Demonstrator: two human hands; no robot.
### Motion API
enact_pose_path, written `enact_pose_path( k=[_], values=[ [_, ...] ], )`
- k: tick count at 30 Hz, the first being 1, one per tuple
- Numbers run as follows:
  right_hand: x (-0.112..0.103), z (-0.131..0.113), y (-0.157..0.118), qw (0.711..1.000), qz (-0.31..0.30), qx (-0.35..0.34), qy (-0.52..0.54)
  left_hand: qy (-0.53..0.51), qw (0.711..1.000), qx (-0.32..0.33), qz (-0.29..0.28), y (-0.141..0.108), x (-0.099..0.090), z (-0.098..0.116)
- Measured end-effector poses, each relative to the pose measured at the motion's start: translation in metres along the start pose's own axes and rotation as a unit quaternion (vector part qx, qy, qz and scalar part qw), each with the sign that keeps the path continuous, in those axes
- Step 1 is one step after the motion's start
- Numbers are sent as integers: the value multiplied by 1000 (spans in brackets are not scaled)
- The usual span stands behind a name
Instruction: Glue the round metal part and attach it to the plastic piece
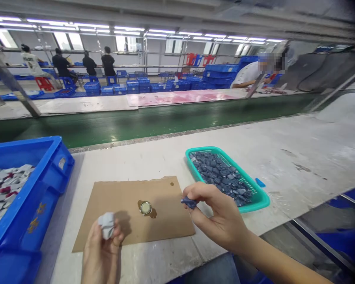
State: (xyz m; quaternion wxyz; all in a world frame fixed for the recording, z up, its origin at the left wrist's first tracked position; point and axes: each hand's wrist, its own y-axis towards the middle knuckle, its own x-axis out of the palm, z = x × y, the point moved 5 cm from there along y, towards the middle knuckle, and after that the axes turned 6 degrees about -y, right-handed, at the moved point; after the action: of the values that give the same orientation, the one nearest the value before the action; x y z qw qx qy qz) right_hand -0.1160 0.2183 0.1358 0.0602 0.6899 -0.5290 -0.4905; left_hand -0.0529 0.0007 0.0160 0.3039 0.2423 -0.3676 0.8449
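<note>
My left hand (100, 252) holds a small crumpled grey-white piece (107, 224) between its fingertips, low over the near edge of a brown cardboard sheet (162, 223). My right hand (220, 217) pinches a small dark blue part (189, 202) above the sheet's right edge. A small round metal cap (145, 207) with a dark stain around it lies on the cardboard between my hands. Just beyond my right hand stands a teal mesh tray (260, 199) filled with several dark blue parts (221, 175).
A blue crate (47, 177) of white, grey and red pieces stands at the left. A small blue chip (260, 182) lies right of the tray. A green conveyor belt (154, 120) runs behind the white table (298, 157). Other people work at far benches among stacked blue crates (142, 85).
</note>
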Motion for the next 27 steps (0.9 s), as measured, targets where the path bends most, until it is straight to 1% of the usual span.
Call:
enact_pose_path(
  k=[2, 5, 7, 9, 12, 16, 22, 24, 27],
  values=[
    [19, 5, -2, 995, -72, 65, 3, 36, 999, -2, -25, -4, 3, -3],
    [47, 9, -3, 975, -173, 137, 38, 44, 996, -12, -76, -7, 7, -6],
    [61, 11, -1, 962, -210, 169, 47, 46, 995, -16, -85, -6, 6, -6],
    [72, 13, 4, 955, -235, 177, 34, 47, 994, -18, -99, -4, 4, -4],
    [86, 15, 8, 950, -258, 172, 24, 42, 992, -30, -117, -2, 3, -4],
    [101, 17, 8, 942, -277, 184, 51, 36, 990, -47, -131, -4, 2, -4],
    [110, 15, 8, 937, -274, 193, 104, 21, 986, -65, -150, -4, 5, -2],
    [112, 13, 7, 935, -287, 176, 107, 10, 984, -71, -164, -4, 6, -1],
    [117, 8, 3, 936, -306, 130, 112, -5, 980, -87, -177, -5, 7, -1]
  ],
)
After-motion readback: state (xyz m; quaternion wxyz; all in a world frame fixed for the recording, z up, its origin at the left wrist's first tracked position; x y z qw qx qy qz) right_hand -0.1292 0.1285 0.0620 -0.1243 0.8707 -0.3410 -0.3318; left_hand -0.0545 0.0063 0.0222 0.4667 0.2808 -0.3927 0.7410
